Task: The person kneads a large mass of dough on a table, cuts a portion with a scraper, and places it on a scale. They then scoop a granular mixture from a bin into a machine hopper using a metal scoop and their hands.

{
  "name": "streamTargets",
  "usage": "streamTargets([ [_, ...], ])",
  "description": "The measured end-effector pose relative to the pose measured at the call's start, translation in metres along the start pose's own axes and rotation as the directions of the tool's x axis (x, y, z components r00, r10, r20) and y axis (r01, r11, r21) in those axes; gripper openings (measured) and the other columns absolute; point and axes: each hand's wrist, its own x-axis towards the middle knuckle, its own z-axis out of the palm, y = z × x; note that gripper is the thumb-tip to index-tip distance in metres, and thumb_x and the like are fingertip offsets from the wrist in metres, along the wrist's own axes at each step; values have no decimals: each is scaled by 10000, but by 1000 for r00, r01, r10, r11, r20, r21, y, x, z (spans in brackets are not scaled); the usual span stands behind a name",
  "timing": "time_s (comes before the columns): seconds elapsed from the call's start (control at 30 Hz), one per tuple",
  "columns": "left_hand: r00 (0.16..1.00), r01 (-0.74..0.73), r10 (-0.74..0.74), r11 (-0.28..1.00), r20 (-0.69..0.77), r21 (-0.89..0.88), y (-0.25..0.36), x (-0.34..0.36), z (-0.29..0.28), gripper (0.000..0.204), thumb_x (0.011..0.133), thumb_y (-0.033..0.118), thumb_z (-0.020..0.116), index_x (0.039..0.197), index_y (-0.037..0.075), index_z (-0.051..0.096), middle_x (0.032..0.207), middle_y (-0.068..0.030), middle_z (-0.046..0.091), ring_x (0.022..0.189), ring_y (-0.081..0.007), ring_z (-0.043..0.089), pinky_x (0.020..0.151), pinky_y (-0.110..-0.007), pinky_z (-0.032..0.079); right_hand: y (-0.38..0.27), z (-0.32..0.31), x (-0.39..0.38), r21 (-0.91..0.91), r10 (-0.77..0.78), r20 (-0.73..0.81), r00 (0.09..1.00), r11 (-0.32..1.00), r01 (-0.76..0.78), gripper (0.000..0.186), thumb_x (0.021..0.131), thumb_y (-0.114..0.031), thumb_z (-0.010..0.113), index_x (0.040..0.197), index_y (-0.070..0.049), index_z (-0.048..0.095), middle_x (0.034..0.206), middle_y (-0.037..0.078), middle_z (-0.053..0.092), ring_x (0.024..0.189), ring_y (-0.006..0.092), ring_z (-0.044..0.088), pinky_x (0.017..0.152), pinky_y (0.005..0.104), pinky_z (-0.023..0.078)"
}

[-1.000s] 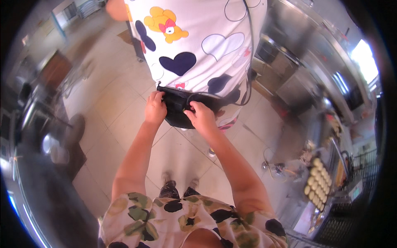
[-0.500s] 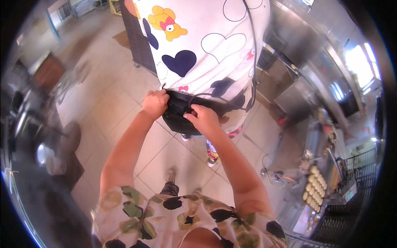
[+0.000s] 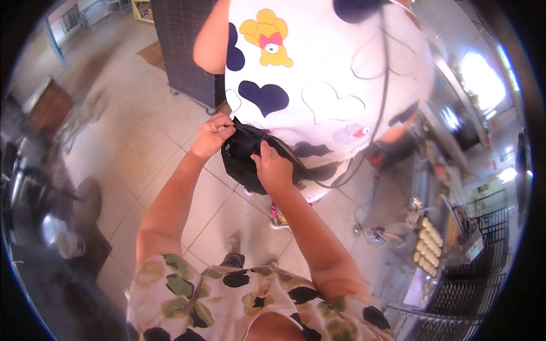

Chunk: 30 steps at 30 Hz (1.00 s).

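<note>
A black waist bag (image 3: 242, 166) hangs at the front of another person, who stands facing me in a white shirt (image 3: 296, 62) printed with hearts and bears. My left hand (image 3: 214, 135) pinches the bag's upper left edge between thumb and fingers. My right hand (image 3: 275, 169) grips the bag's right side, its thumb up at the rim and its other fingers partly hidden. Between my hands the dark mouth of the bag shows; what lies inside cannot be made out. A dark cable (image 3: 386, 57) loops down over the shirt towards the bag.
Behind the person, to the left, stands a dark rack (image 3: 187, 48) on casters. Rows of pale dough pieces (image 3: 428, 247) lie at the right, near black wire racks (image 3: 475, 227). White containers (image 3: 69, 244) stand at the left. Light tiles (image 3: 139, 176) cover the floor.
The person in front has shifted to the right, and a bare arm now shows at their left side in the picture. My right hand has moved slightly left and down along the bag.
</note>
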Motion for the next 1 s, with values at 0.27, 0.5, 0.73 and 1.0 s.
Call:
streamTargets([
  [0.27, 903, 319, -260, 939, 343, -129, -10, -13, 40, 436, 903, 2, 500, 1330, 76, 546, 1213, -62, 569, 1136, -183, 534, 986, -286, 408, 23, -37, -44, -69, 136, 61, 989, 989, -132, 288, 864, -318, 655, 736, -61, 631, 762, 149, 667, 690, 346, 650, 623, 451, 521],
  [0.5, 872, 58, -60, 998, 486, 19, 3, -4, 100, 262, 872, -2, 603, 1127, 42, 639, 1048, -89, 649, 974, -195, 613, 856, -310, 479, 43, -59, -104, -59, 212, -6, 977, 975, -212, 321, 871, -299, 657, 675, -48, 616, 665, 181, 620, 629, 374, 620, 578, 445, 489],
  [0.73, 831, -74, -28, 984, 556, 161, 28, 18, 156, 89, 836, 84, 652, 891, 23, 616, 846, -99, 639, 799, -208, 620, 739, -314, 489, 14, -104, -136, -7, 208, -212, 955, 977, -215, 129, 820, -175, 698, 804, -67, 630, 791, 119, 600, 659, 335, 611, 571, 413, 491],
  [1.0, 753, 240, -85, 959, 653, -152, 55, 63, 218, 183, 907, 191, 656, 996, 42, 598, 800, -32, 612, 762, -128, 579, 755, -297, 482, 3, -144, -83, 106, 212, -438, 874, 977, -184, 314, 801, 11, 649, 1106, 13, 577, 1139, 211, 538, 998, 411, 553, 849, 438, 471],
])
